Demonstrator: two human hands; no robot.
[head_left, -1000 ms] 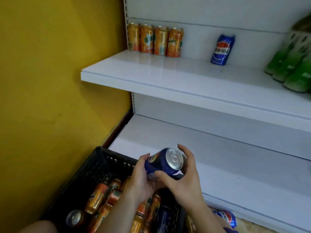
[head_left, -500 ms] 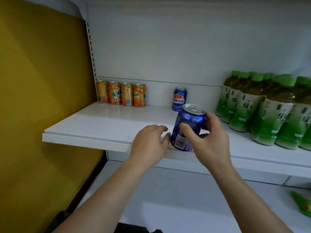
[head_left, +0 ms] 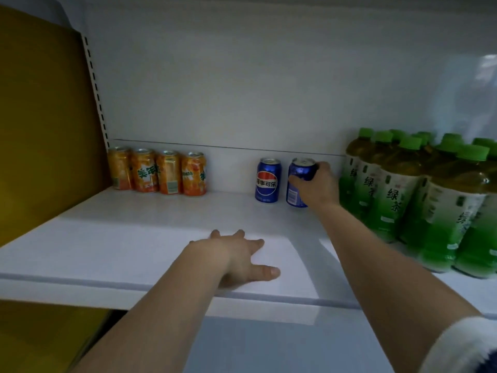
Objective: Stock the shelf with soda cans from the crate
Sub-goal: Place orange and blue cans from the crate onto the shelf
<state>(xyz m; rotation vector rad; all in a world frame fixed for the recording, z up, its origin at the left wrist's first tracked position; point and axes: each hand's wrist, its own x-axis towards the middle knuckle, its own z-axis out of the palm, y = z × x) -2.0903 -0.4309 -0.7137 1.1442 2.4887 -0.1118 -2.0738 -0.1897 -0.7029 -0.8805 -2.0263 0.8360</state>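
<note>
Stood upright at the back of the white shelf [head_left: 134, 246], right of frame centre: a blue can [head_left: 297, 184], barcode side forward, brand not readable. Wrapped from the right by the right hand [head_left: 318, 184], fingertips over the rim, thumb on the near face. Just left, apart: a second blue can [head_left: 268, 180], Pepsi globe with Chinese lettering. Further left, four orange cans [head_left: 157, 171], one lettered "MIRINDA" in part. At far right, green-capped bottles [head_left: 419, 200] labelled 绿茶. Lower centre, left hand [head_left: 242, 255] flat, fingers spread on the shelf front. Half a second before, held tilted over the shelf's front edge; since carried to the back row.
</note>
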